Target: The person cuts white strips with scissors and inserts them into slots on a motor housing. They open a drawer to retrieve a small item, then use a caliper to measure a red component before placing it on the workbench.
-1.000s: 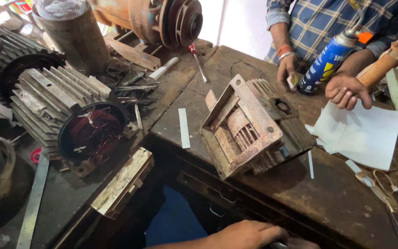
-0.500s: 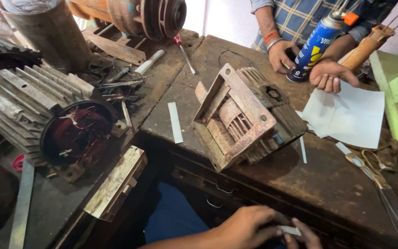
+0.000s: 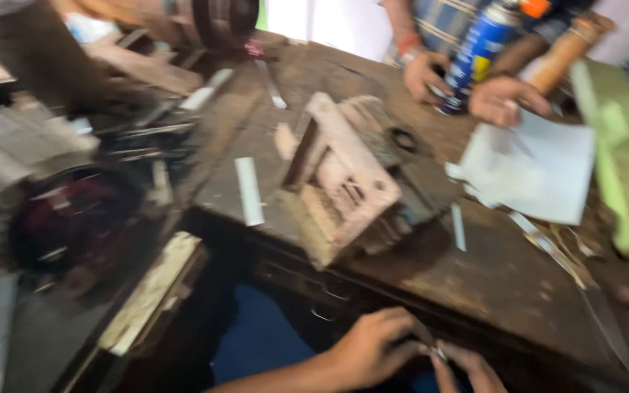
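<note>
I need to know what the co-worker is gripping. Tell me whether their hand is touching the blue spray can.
Touching. The head view, though blurred, shows the co-worker's hand wrapped against the lower side of the blue spray can, with no gap between them.

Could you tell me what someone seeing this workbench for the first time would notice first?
Most likely the rusty motor housing lying tilted in the middle of the worn wooden bench. Next, the blue spray can at the far edge, between another person's hands, beside a white paper sheet. At the near edge, the left hand and right hand meet over something small, blurred.
</note>
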